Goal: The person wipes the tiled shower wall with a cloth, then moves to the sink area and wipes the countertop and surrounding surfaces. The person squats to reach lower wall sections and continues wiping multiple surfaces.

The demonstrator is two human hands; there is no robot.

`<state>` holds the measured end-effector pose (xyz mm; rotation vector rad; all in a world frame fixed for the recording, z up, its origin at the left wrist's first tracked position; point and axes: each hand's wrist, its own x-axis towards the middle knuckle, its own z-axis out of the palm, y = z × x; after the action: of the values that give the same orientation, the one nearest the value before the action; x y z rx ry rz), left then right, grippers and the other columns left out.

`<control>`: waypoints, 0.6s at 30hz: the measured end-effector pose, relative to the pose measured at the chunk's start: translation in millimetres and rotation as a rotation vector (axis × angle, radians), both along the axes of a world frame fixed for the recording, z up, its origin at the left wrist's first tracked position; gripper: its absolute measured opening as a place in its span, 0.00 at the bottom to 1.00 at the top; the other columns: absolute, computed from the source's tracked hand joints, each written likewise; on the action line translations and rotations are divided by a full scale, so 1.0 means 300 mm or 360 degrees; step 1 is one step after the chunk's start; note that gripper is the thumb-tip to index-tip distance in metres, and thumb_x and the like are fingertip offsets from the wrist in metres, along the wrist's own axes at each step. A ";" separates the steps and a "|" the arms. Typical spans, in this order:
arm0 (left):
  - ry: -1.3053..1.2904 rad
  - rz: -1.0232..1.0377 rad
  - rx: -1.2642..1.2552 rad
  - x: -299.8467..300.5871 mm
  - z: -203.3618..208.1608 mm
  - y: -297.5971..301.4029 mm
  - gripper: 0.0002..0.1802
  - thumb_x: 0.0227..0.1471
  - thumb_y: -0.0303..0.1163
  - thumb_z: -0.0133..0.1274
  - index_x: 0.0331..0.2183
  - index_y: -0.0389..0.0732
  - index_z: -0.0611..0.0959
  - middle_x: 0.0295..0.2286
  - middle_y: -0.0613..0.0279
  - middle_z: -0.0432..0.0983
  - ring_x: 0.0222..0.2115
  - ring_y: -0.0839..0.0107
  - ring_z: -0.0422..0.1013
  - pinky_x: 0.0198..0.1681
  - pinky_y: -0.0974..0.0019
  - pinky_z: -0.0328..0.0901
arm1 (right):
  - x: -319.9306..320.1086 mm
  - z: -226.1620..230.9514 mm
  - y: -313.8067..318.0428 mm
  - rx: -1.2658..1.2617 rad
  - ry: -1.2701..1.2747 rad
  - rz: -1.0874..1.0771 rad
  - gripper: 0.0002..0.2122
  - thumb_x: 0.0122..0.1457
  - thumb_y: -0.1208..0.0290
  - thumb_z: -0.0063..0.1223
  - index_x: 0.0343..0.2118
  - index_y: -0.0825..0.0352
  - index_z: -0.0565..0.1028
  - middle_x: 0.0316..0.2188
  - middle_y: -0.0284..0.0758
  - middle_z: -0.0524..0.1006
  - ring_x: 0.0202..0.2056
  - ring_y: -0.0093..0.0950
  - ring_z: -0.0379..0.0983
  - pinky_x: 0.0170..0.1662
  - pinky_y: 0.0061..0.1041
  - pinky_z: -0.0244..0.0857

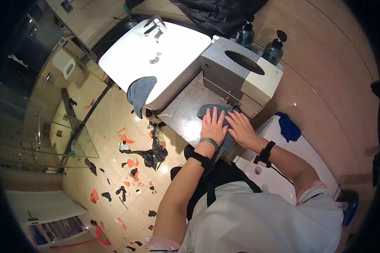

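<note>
A folded grey-blue cloth lies on the grey stone counter in front of a metal tissue box. My left hand rests palm down on the cloth, its fingers stretched out and slightly spread. Beside it, my right hand also presses flat, with fingers extended over the cloth's right part. Both hands hide much of the cloth. A second grey-blue cloth hangs over the front rim of the white washbasin.
The silver tissue box stands behind my hands, with pump bottles behind it. A dark blue cloth drapes over the white tub rim at right. Black and orange scraps litter the tiled floor at left.
</note>
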<state>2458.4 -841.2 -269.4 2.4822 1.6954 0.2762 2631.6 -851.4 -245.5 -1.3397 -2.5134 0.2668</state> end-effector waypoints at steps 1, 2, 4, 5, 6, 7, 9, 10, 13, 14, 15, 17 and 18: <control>0.0026 0.0035 -0.0066 -0.016 0.000 0.014 0.35 0.59 0.48 0.43 0.63 0.47 0.58 0.64 0.50 0.44 0.64 0.45 0.40 0.64 0.48 0.40 | -0.017 -0.009 0.019 0.0031 0.0031 0.0025 0.24 0.60 0.64 0.48 0.59 0.65 0.62 0.60 0.44 0.61 0.63 0.44 0.52 0.64 0.45 0.44; 0.0022 0.0092 0.0007 -0.044 -0.024 0.032 0.34 0.58 0.49 0.44 0.63 0.50 0.60 0.64 0.51 0.45 0.64 0.42 0.41 0.64 0.45 0.40 | -0.044 -0.022 0.045 0.0068 0.0040 0.0065 0.24 0.60 0.65 0.48 0.59 0.65 0.62 0.60 0.44 0.61 0.62 0.44 0.53 0.63 0.44 0.46; -0.0011 0.0233 0.0057 -0.076 -0.022 0.059 0.34 0.56 0.51 0.46 0.61 0.54 0.63 0.64 0.53 0.47 0.63 0.40 0.41 0.63 0.41 0.40 | -0.079 -0.038 0.096 0.0150 0.0051 0.0086 0.25 0.59 0.65 0.49 0.58 0.66 0.61 0.60 0.44 0.62 0.61 0.44 0.54 0.61 0.43 0.49; -0.0055 0.0261 0.0159 -0.098 -0.032 0.072 0.35 0.52 0.50 0.51 0.60 0.55 0.66 0.63 0.51 0.50 0.62 0.37 0.43 0.61 0.36 0.43 | -0.107 -0.034 0.121 0.0258 0.0053 0.0097 0.23 0.55 0.65 0.50 0.55 0.65 0.66 0.57 0.44 0.65 0.59 0.41 0.58 0.57 0.41 0.54; -0.0030 0.0309 0.0119 -0.120 -0.021 0.076 0.34 0.52 0.50 0.51 0.60 0.56 0.65 0.62 0.52 0.51 0.62 0.37 0.43 0.61 0.35 0.43 | -0.141 -0.004 0.149 0.0286 -0.0043 0.0170 0.22 0.50 0.64 0.51 0.50 0.64 0.71 0.50 0.42 0.70 0.53 0.40 0.63 0.52 0.40 0.58; -0.0100 0.0335 0.0013 -0.119 -0.004 0.084 0.35 0.52 0.51 0.50 0.60 0.57 0.65 0.62 0.54 0.52 0.62 0.39 0.44 0.61 0.35 0.43 | -0.148 -0.047 0.181 0.0282 0.0322 0.0134 0.19 0.48 0.63 0.52 0.43 0.64 0.76 0.45 0.38 0.74 0.50 0.38 0.66 0.49 0.40 0.59; 0.0128 0.0367 0.0038 -0.183 -0.035 0.091 0.35 0.52 0.53 0.48 0.60 0.56 0.64 0.62 0.56 0.52 0.62 0.42 0.44 0.62 0.38 0.41 | -0.206 -0.044 0.176 0.0620 0.0306 0.0163 0.19 0.44 0.62 0.54 0.41 0.63 0.77 0.43 0.37 0.75 0.48 0.37 0.68 0.48 0.40 0.60; 0.0244 0.0358 0.0064 -0.216 -0.057 0.094 0.35 0.53 0.53 0.47 0.61 0.55 0.64 0.63 0.56 0.51 0.62 0.44 0.44 0.62 0.41 0.42 | -0.227 -0.074 0.192 0.0730 0.0419 0.0229 0.19 0.43 0.62 0.54 0.39 0.64 0.77 0.43 0.37 0.75 0.48 0.37 0.68 0.48 0.41 0.60; 0.0347 0.0459 0.0004 -0.234 -0.011 0.083 0.35 0.55 0.52 0.46 0.62 0.55 0.62 0.63 0.54 0.51 0.62 0.44 0.46 0.61 0.44 0.45 | -0.258 -0.100 0.189 0.0595 0.0260 0.0264 0.23 0.48 0.62 0.52 0.48 0.66 0.73 0.51 0.43 0.70 0.54 0.41 0.63 0.54 0.43 0.56; 0.0350 0.0498 -0.0011 -0.250 -0.022 0.088 0.35 0.55 0.51 0.46 0.62 0.55 0.61 0.63 0.54 0.50 0.62 0.43 0.47 0.61 0.44 0.46 | -0.271 -0.129 0.190 0.0592 0.0311 0.0211 0.24 0.50 0.62 0.51 0.50 0.66 0.71 0.53 0.44 0.68 0.56 0.42 0.62 0.56 0.44 0.54; 0.0365 0.0482 -0.0003 -0.259 -0.040 0.099 0.35 0.56 0.51 0.46 0.62 0.55 0.61 0.64 0.54 0.49 0.62 0.44 0.47 0.61 0.44 0.46 | -0.270 -0.136 0.190 0.0543 0.0327 0.0186 0.23 0.52 0.62 0.50 0.52 0.65 0.70 0.53 0.44 0.68 0.57 0.42 0.61 0.58 0.44 0.51; 0.0384 0.0467 -0.0016 -0.273 -0.050 0.116 0.35 0.57 0.50 0.46 0.63 0.55 0.59 0.64 0.55 0.48 0.63 0.44 0.46 0.62 0.44 0.46 | -0.285 -0.139 0.188 0.0478 0.0343 0.0136 0.23 0.54 0.62 0.49 0.53 0.65 0.69 0.54 0.44 0.67 0.58 0.42 0.59 0.60 0.44 0.49; 0.0386 0.0461 -0.0042 -0.267 -0.042 0.120 0.34 0.58 0.50 0.45 0.63 0.55 0.59 0.64 0.56 0.47 0.63 0.45 0.45 0.62 0.44 0.46 | -0.286 -0.145 0.187 0.0457 0.0338 0.0104 0.23 0.54 0.62 0.49 0.53 0.65 0.68 0.55 0.44 0.67 0.58 0.42 0.59 0.60 0.44 0.48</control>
<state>2378.2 -805.2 -281.9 2.3250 2.1411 -0.0242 2545.9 -795.4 -289.0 -1.0608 -2.3154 0.0534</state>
